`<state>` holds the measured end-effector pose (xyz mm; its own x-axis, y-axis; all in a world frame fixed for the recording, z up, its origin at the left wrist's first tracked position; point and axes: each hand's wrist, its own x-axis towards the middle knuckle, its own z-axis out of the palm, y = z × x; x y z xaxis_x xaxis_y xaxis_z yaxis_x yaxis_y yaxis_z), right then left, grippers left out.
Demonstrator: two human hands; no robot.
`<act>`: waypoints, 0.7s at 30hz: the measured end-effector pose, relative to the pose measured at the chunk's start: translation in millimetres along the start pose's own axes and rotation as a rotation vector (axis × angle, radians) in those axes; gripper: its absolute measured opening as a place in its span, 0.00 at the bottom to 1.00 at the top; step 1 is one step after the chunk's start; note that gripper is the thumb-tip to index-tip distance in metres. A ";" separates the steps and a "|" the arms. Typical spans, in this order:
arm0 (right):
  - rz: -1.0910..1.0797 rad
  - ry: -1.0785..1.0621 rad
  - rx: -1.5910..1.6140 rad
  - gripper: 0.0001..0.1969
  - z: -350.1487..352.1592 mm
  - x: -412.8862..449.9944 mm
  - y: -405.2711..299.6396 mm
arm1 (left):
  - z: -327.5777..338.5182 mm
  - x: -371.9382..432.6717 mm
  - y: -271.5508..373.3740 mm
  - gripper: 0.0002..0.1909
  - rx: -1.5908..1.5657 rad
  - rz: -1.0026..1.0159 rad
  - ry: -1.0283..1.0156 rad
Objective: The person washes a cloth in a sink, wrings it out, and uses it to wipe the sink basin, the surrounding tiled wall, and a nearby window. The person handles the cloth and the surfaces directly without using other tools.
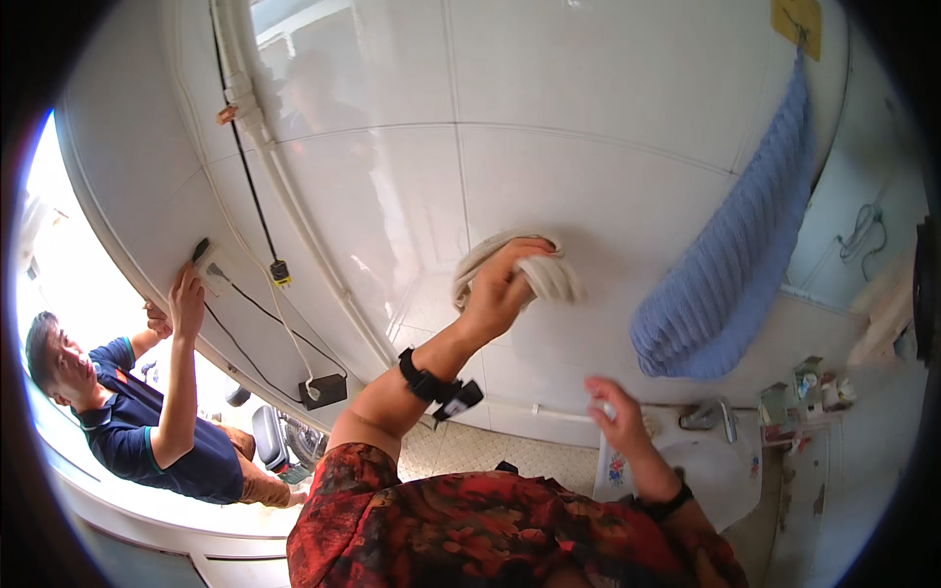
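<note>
My left hand (500, 290) grips a bunched off-white cloth (551, 279) against the white tiled wall (588, 73). One end of the cloth hangs over the fingers and is blurred. Lower down, my right hand (619, 415) hangs in the air in front of the white washbasin (691, 467), holding nothing, with thumb and fingers apart. Straps are fastened around both wrists. A ribbed blue towel (728, 242) hangs from a hook on a yellow plate (798, 26), to the right of my hands.
A metal tap (724, 419) stands on the basin beside a shelf (801, 430) of small items. White pipe (309, 235), cables and a black adapter (323, 389) run along the left wall. By the bright doorway, a person (147, 419) touches the wall near a socket (217, 272).
</note>
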<state>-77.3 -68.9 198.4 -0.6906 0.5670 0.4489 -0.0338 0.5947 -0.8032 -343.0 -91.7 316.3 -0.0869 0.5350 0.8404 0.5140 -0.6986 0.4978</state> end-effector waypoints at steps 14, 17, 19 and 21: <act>0.031 0.252 0.546 0.07 2.2 78.7 -87.3 | 7.4 -37.5 54.5 0.27 -0.928 -0.641 -0.062; 0.044 0.304 0.485 0.12 2.9 89.7 -100.4 | 7.9 -43.8 47.2 0.20 -1.033 -0.488 -0.098; -0.035 0.217 0.389 0.14 14.2 95.6 -90.7 | 10.7 -43.1 47.8 0.15 -0.892 -0.474 -0.191; -0.045 0.203 0.413 0.15 18.2 93.5 -94.9 | 17.0 -47.2 58.7 0.09 -1.130 -0.706 -0.067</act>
<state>-151.8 -82.7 309.5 -0.5283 0.6704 0.5210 -0.3734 0.3677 -0.8517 -294.2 -149.8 302.2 0.0188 0.9422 0.3345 -0.6115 -0.2538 0.7494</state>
